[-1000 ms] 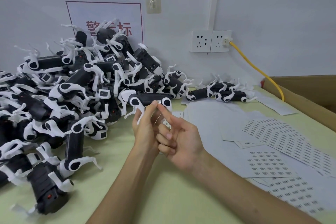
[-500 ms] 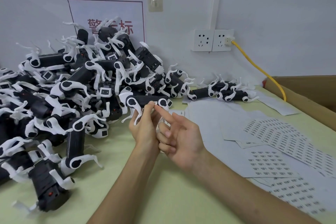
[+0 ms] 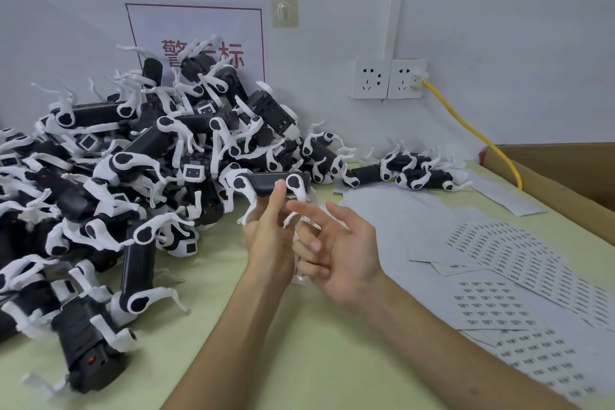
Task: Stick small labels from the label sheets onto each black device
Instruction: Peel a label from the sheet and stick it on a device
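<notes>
A pale wall (image 3: 499, 27) stands behind the fingers (image 3: 309, 214). Above and right of them are two white sockets (image 3: 387, 78) with a yellow cable (image 3: 466, 122). Below them is a green table (image 3: 299, 343). A brown box (image 3: 565, 170) sits far right.

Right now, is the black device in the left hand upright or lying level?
Lying level: the black device runs sideways above the left hand, whose fingers grip it.

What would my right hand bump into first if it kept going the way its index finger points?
Probably the black white-legged device held in your left hand; the right hand points its index finger up-left at it, though depth is unclear.
</notes>
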{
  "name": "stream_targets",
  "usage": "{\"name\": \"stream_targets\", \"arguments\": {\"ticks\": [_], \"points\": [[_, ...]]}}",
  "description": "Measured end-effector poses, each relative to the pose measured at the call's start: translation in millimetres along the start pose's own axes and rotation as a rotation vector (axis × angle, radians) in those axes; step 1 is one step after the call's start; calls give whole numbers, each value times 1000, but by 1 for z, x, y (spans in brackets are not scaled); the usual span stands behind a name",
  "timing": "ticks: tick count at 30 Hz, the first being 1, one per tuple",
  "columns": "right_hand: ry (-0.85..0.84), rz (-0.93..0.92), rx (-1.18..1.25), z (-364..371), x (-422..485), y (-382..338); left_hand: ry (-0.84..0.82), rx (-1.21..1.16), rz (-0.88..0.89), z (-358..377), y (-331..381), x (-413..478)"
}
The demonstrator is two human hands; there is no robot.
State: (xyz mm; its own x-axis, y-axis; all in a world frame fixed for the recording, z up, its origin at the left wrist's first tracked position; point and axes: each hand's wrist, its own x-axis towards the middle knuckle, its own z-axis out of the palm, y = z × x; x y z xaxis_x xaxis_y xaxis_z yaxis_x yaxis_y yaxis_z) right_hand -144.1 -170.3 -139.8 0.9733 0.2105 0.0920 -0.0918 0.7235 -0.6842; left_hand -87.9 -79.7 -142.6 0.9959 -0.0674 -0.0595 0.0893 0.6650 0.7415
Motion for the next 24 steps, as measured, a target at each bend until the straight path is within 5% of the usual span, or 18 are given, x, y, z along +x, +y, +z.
{"name": "stream_targets", "arguments": {"ticks": [6,10,16,20,24], "points": [[-270,-12,-145,7,-7,-17,79,232,166,0,-3,3],[-100,-250,-210,2,-5,-33,-36,195,213,2,-5,2],[344,-524,-675,-9,5,-38,-108,144,198,2,-8,-1],[282,-405,-1060,-15,10,-29,-101,227,227,-1,-10,2],[338,-286,-924,-20,13,-30,-52,342,160,-6,-9,7]]}}
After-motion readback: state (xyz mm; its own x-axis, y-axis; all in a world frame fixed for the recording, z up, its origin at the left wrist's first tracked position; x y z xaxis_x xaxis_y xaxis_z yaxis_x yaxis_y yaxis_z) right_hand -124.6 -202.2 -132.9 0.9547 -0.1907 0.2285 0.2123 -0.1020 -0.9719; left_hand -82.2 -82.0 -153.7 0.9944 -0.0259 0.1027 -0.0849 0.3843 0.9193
